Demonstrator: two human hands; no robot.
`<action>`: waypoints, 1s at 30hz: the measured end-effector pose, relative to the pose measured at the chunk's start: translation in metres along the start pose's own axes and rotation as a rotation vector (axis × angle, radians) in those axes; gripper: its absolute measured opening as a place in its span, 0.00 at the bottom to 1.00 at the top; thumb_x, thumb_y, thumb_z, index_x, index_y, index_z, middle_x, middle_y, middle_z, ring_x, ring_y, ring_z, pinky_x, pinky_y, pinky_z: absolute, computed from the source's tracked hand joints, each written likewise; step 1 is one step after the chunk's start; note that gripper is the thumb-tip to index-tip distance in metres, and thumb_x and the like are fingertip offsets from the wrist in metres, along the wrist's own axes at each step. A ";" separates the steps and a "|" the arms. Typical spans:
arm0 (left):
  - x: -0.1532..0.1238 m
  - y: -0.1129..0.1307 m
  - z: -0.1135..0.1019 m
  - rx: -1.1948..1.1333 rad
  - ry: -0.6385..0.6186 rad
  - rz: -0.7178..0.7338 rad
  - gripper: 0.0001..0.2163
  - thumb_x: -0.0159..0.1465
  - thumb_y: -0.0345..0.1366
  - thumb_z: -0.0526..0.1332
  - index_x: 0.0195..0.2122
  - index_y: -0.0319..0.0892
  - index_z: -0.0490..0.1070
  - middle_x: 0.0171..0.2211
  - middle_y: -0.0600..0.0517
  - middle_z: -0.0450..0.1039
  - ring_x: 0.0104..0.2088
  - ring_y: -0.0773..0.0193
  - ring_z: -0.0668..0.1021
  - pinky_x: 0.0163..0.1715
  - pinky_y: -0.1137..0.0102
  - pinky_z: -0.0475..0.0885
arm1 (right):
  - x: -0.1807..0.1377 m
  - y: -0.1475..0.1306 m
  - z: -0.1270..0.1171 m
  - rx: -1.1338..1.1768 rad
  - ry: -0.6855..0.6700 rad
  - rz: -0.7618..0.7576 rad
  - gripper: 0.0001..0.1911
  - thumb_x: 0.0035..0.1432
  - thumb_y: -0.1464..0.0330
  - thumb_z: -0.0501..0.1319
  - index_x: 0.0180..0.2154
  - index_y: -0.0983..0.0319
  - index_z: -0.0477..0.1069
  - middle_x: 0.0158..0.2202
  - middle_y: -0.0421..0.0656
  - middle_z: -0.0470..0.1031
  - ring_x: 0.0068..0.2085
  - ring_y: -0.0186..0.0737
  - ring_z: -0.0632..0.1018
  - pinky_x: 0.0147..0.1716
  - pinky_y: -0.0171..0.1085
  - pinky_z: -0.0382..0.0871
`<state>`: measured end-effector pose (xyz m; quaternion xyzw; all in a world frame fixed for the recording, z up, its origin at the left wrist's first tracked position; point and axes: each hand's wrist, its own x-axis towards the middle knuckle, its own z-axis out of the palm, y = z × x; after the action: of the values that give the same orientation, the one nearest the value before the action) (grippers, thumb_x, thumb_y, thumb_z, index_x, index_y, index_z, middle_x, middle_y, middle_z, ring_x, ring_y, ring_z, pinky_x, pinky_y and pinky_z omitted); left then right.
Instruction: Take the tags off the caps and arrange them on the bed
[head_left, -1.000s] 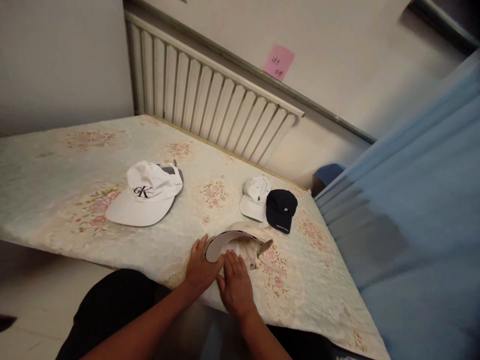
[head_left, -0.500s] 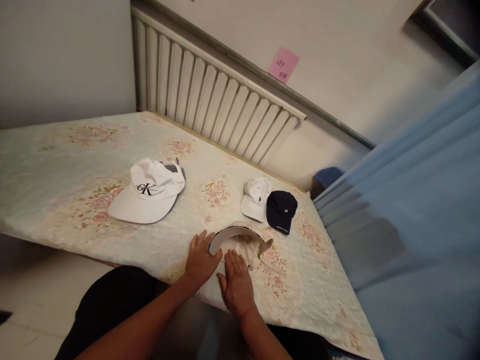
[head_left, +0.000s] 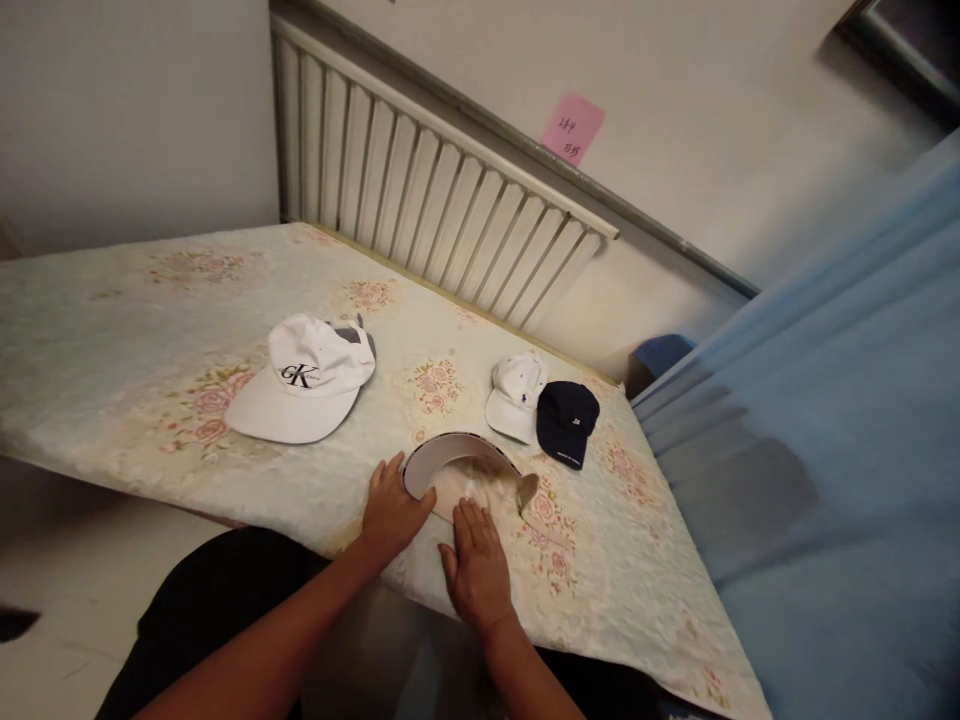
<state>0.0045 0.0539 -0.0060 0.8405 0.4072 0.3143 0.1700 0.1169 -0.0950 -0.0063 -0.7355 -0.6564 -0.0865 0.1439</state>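
A beige cap (head_left: 469, 475) lies at the near edge of a bed covered with a floral quilt (head_left: 135, 330). Its brim curves upward, showing its pale underside. My left hand (head_left: 391, 505) grips the brim's left end between thumb and fingers. My right hand (head_left: 476, 565) rests flat on the cap's crown, pressing it down. A white cap with a black logo (head_left: 300, 380) sits further left. A small white cap (head_left: 514, 395) and a navy cap (head_left: 568, 420) lie side by side behind the beige one.
A white ribbed radiator (head_left: 435, 200) runs along the wall behind the bed, with a pink note (head_left: 572, 128) stuck above it. A blue curtain (head_left: 825, 420) hangs on the right. A blue object (head_left: 660, 352) sits between bed and wall.
The beige cap's brim has been turned further up and to the left, showing more of its underside. My left hand moved slightly left with it; my right hand stays on the crown.
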 end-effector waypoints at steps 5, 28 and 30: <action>0.000 -0.002 -0.003 0.010 -0.011 0.023 0.20 0.59 0.40 0.56 0.51 0.38 0.70 0.50 0.43 0.72 0.60 0.46 0.63 0.61 0.51 0.50 | 0.000 0.000 0.000 0.003 0.004 -0.007 0.27 0.63 0.67 0.55 0.62 0.68 0.56 0.63 0.53 0.57 0.65 0.50 0.55 0.62 0.55 0.53; -0.030 -0.010 -0.056 -0.275 -0.085 -0.313 0.18 0.65 0.49 0.49 0.22 0.44 0.56 0.19 0.57 0.59 0.22 0.66 0.65 0.24 0.71 0.59 | -0.001 -0.001 -0.001 0.021 0.034 -0.005 0.27 0.62 0.67 0.55 0.61 0.68 0.58 0.63 0.54 0.59 0.64 0.51 0.57 0.61 0.55 0.55; -0.040 -0.003 -0.051 -0.300 -0.166 -0.183 0.17 0.66 0.46 0.49 0.22 0.43 0.57 0.20 0.57 0.61 0.22 0.66 0.65 0.25 0.71 0.60 | -0.001 -0.001 0.000 0.024 0.030 -0.007 0.27 0.62 0.67 0.55 0.61 0.68 0.57 0.63 0.54 0.59 0.64 0.51 0.57 0.61 0.56 0.55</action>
<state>-0.0504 0.0254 0.0143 0.7882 0.4152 0.2843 0.3542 0.1162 -0.0959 -0.0062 -0.7301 -0.6576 -0.0904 0.1623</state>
